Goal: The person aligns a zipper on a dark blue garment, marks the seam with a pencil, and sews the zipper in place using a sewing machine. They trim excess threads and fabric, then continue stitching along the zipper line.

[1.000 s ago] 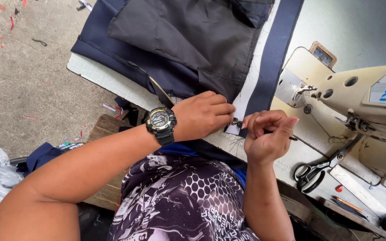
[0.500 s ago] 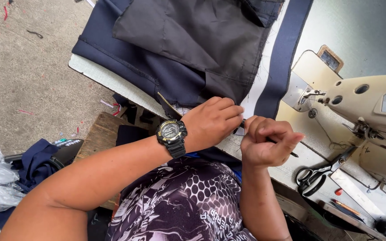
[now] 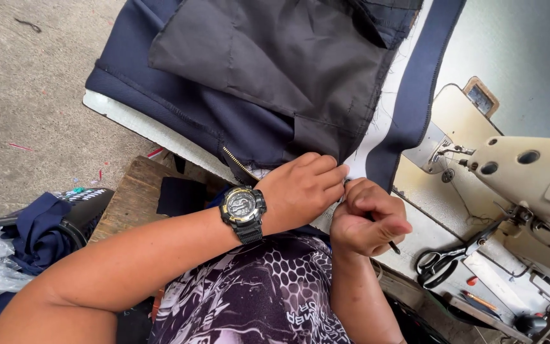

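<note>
- The navy garment (image 3: 249, 121) lies spread over the sewing table (image 3: 128, 124), running away from the person; its near hem sits at the table's front edge, right under both hands.
- The left hand (image 3: 300, 188), with a wristwatch (image 3: 243, 207), lies curled, fingers pressed on the hem beside the brass zipper (image 3: 240, 164).
- The right hand (image 3: 367, 216) touches the left, closed in a fist round a thin dark tool (image 3: 391, 245) whose tip points down to the right; its kind cannot be told.
- The scissors (image 3: 440, 260) lie well to the right, by the sewing machine (image 3: 517, 172).
</note>
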